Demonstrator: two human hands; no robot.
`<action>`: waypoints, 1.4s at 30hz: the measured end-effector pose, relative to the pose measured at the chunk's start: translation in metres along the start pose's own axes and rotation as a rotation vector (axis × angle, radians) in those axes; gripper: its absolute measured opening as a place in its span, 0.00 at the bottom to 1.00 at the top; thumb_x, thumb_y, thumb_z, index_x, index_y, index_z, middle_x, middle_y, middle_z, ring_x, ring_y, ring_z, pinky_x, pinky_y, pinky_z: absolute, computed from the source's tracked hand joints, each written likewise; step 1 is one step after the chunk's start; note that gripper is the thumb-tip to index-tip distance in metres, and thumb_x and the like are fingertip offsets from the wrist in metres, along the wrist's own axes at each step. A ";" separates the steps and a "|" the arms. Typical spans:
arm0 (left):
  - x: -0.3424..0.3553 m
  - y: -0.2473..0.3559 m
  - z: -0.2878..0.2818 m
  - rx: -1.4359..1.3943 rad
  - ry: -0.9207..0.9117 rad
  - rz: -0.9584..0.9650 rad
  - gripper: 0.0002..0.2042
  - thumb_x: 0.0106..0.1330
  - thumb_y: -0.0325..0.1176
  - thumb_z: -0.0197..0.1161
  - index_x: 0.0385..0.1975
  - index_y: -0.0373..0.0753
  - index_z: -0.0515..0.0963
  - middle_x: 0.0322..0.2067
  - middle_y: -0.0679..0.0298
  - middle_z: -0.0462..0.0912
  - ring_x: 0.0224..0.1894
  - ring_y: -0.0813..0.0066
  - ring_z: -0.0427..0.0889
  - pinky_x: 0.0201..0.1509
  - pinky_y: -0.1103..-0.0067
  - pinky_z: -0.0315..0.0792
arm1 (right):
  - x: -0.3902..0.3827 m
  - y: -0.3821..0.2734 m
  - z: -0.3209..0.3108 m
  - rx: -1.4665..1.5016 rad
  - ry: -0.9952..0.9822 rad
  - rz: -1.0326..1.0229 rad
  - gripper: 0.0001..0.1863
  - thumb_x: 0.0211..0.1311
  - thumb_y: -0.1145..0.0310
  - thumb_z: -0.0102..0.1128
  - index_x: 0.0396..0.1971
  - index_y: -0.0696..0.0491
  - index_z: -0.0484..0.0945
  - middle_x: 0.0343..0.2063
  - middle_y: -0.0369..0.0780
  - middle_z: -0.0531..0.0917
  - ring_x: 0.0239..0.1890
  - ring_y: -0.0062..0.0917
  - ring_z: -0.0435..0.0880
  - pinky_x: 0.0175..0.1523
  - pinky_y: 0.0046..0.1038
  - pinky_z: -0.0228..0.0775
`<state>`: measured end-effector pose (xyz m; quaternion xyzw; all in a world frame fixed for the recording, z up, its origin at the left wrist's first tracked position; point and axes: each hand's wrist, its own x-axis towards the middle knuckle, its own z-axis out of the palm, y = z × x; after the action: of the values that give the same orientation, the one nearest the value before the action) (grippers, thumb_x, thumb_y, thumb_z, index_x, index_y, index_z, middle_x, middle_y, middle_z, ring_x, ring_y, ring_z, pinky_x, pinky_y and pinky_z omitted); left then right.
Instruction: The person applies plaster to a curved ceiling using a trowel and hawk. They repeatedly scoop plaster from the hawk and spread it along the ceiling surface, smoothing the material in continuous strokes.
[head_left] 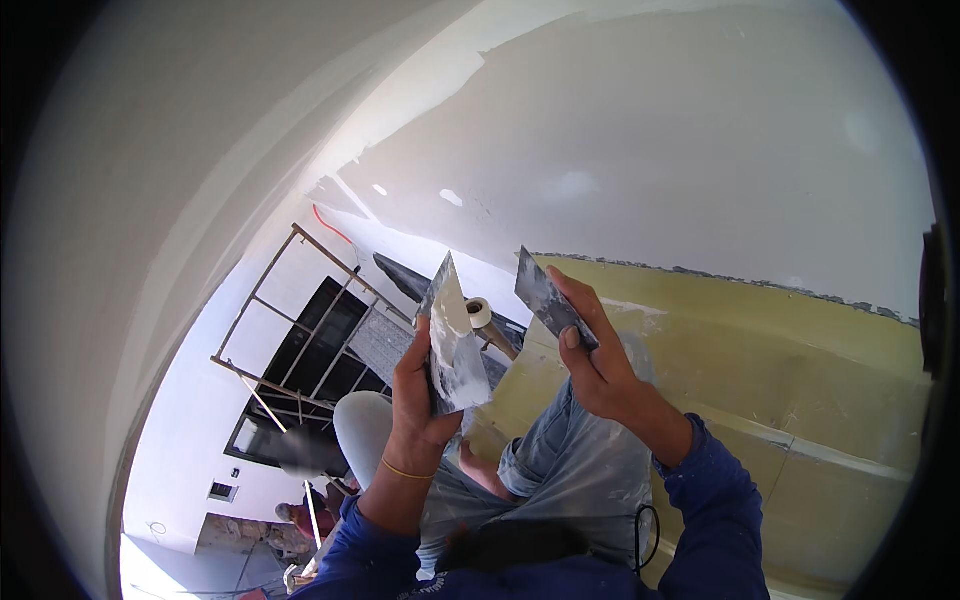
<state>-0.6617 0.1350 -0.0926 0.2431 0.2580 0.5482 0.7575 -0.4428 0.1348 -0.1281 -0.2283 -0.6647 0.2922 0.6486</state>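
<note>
My left hand (pixel 412 400) is closed around a flat metal putty blade (pixel 458 360), held tilted upright with its face toward me. White filler is smeared thickly over that face. To its right, my right hand (pixel 608 370) grips a second, smaller-looking putty blade (pixel 540 292) between thumb and fingers. Grey metal shows on this one, with thin whitish smears. The two blades are apart, with a gap between them. Both hands are raised above my bent knees in pale, dusty trousers (pixel 570 460).
A yellowish board surface (pixel 800 360) extends at the right, below a grey wall (pixel 700 150). A white roll (pixel 479 310) sits by a pole end beyond the blades. Scaffold frames (pixel 258 300) stand at the left. Far below, another person (pixel 300 515) is at floor level.
</note>
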 end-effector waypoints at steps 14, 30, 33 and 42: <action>-0.026 -0.018 -0.037 -0.153 0.324 -0.018 0.15 0.77 0.44 0.53 0.53 0.40 0.73 0.44 0.64 0.84 0.44 0.74 0.87 0.50 0.72 0.83 | -0.057 0.036 0.083 -0.013 0.071 -0.033 0.29 0.69 0.78 0.47 0.70 0.53 0.64 0.62 0.51 0.67 0.63 0.46 0.68 0.67 0.42 0.61; -0.051 -0.043 -0.030 0.274 0.400 -0.215 0.15 0.76 0.39 0.56 0.52 0.34 0.71 0.39 0.60 0.84 0.35 0.74 0.87 0.38 0.76 0.84 | -0.012 0.111 0.064 1.526 0.018 0.737 0.27 0.71 0.37 0.49 0.35 0.49 0.76 0.29 0.33 0.78 0.32 0.18 0.76 0.39 0.22 0.68; -0.044 -0.034 -0.032 0.240 0.439 -0.141 0.15 0.76 0.38 0.56 0.52 0.33 0.72 0.40 0.60 0.84 0.36 0.73 0.87 0.39 0.76 0.83 | -0.057 0.074 0.107 0.797 0.292 0.960 0.28 0.74 0.37 0.45 0.38 0.50 0.75 0.30 0.30 0.77 0.32 0.15 0.73 0.39 0.22 0.69; -0.033 0.004 -0.030 0.441 0.519 0.440 0.16 0.76 0.44 0.57 0.53 0.39 0.74 0.44 0.63 0.83 0.43 0.74 0.85 0.45 0.77 0.81 | -0.059 0.017 0.020 0.970 0.338 0.995 0.16 0.72 0.59 0.60 0.50 0.54 0.72 0.40 0.33 0.81 0.42 0.14 0.80 0.50 0.23 0.75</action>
<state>-0.6932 0.1070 -0.1078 0.3029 0.4939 0.6718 0.4616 -0.4613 0.1051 -0.1822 -0.2324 -0.1673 0.7768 0.5609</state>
